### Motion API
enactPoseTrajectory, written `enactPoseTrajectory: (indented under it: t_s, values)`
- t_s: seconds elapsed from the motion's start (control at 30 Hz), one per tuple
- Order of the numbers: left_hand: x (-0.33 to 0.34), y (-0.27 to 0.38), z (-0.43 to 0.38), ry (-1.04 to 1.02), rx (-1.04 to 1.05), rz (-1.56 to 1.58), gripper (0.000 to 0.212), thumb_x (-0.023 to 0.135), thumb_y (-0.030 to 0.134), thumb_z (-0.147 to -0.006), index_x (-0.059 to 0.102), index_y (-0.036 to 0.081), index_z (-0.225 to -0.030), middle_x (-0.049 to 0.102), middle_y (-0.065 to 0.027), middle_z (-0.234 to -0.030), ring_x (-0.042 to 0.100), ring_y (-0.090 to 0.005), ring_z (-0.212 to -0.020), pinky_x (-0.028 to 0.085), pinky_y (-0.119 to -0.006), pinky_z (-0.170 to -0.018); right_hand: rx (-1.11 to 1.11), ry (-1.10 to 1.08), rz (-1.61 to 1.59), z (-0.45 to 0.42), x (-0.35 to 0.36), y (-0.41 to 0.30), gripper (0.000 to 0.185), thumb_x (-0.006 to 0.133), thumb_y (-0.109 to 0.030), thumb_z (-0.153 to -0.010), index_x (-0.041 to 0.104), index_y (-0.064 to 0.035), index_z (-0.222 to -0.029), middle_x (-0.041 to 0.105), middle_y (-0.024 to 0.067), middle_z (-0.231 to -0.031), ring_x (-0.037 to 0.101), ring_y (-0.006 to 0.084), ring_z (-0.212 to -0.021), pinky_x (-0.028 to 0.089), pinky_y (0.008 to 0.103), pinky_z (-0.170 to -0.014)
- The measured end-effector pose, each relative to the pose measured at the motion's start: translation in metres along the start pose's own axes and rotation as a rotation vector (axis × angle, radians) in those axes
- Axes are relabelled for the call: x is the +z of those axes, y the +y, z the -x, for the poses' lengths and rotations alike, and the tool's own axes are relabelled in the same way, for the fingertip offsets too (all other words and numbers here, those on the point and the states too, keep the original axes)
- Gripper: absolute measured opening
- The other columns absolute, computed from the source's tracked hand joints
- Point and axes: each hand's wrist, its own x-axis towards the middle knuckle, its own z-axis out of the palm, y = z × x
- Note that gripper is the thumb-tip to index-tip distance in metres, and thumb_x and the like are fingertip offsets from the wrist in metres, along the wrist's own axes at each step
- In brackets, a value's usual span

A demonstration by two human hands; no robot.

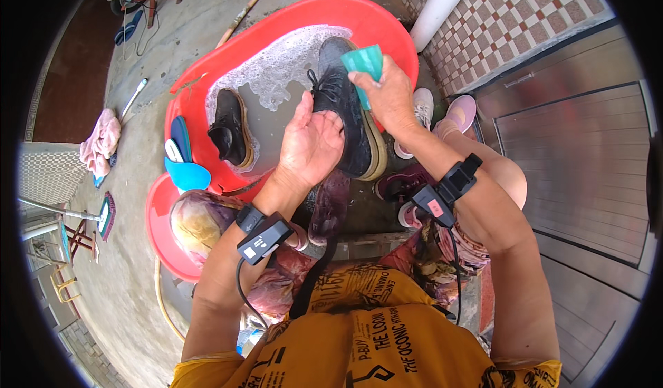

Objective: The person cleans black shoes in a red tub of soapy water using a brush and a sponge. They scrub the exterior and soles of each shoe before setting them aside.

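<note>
A dark lace-up shoe (336,103) with a grey toe and tan sole is tilted over the near right side of a red plastic tub (383,20). My left hand (313,142) is palm up with its fingertips at the shoe's opening, steadying it. My right hand (391,98) grips a flat green scrubber (365,64), which touches the shoe's outer side; its exact kind is unclear. Foamy grey water (282,103) lies in the tub. The other dark shoe (228,126) sits in it at the left.
Blue insoles (186,173) rest at the tub's left rim, above a smaller red basin (158,217). A maroon shoe (396,183), a wet dark purple shoe (330,207) and a whitish shoe (423,106) are near my feet. A metal door (575,170) is at right; a wooden pole (248,10) is behind.
</note>
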Motion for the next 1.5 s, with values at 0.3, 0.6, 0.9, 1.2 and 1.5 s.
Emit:
enactPoseTrajectory:
  t_s: [0.3, 0.6, 0.9, 1.2, 1.5]
  values:
    - [0.007, -0.003, -0.002, 0.154, 0.109, -0.195, 0.076, 0.047, 0.062, -0.09, 0.048, -0.006, -0.124, 0.058, -0.0129, -0.118, 0.053, -0.0235, -0.111, 0.035, -0.033, -0.105, -0.125, -0.051, 0.148, 0.034, 0.012, -0.019, 0.041, 0.063, -0.036, -0.086, 0.049, -0.004, -0.107, 0.062, 0.025, -0.09, 0.062, 0.0426, -0.077, 0.047, 0.0517, -0.069]
    - [-0.014, -0.003, 0.014, 0.3, 0.194, -1.175, 0.049, 0.053, 0.042, -0.095, 0.06, -0.003, -0.11, 0.064, -0.0123, -0.113, 0.058, -0.0169, -0.1, 0.043, -0.031, -0.089, 0.486, -0.025, -0.796, 0.002, -0.011, 0.015, 0.035, 0.065, -0.027, -0.09, 0.055, 0.0034, -0.106, 0.063, 0.0084, -0.091, 0.06, 0.0138, -0.077, 0.051, 0.0301, -0.067]
    - [-0.052, -0.023, 0.039, -0.131, 0.372, -2.194, 0.036, 0.06, 0.021, -0.089, 0.06, -0.01, -0.072, 0.057, -0.0303, -0.086, 0.054, -0.0452, -0.086, 0.044, -0.047, -0.081, 0.544, -0.326, -0.534, 0.034, 0.018, 0.045, 0.045, 0.072, -0.033, -0.082, 0.058, 0.004, -0.105, 0.063, 0.0101, -0.089, 0.059, 0.016, -0.077, 0.048, 0.0304, -0.068]
    - [-0.079, -0.024, 0.041, 0.01, 0.124, -1.909, 0.032, 0.059, 0.02, -0.09, 0.059, -0.012, -0.092, 0.055, -0.0305, -0.101, 0.053, -0.0447, -0.095, 0.044, -0.042, -0.087, 0.775, -0.325, -0.649, 0.029, 0.004, 0.078, 0.036, 0.067, -0.031, -0.087, 0.061, 0.0027, -0.098, 0.064, 0.0109, -0.083, 0.061, 0.0167, -0.07, 0.05, 0.0306, -0.063]
    - [-0.07, -0.029, 0.017, 0.361, -0.176, -0.381, 0.035, 0.06, 0.032, -0.092, 0.058, 0.004, -0.113, 0.064, -0.0087, -0.112, 0.063, -0.0212, -0.099, 0.05, -0.037, -0.092, 0.751, -0.195, -0.612, 0.056, 0.037, 0.121, 0.035, 0.068, -0.032, -0.087, 0.061, 0.0011, -0.095, 0.062, 0.0077, -0.084, 0.057, 0.0154, -0.074, 0.046, 0.0328, -0.066]
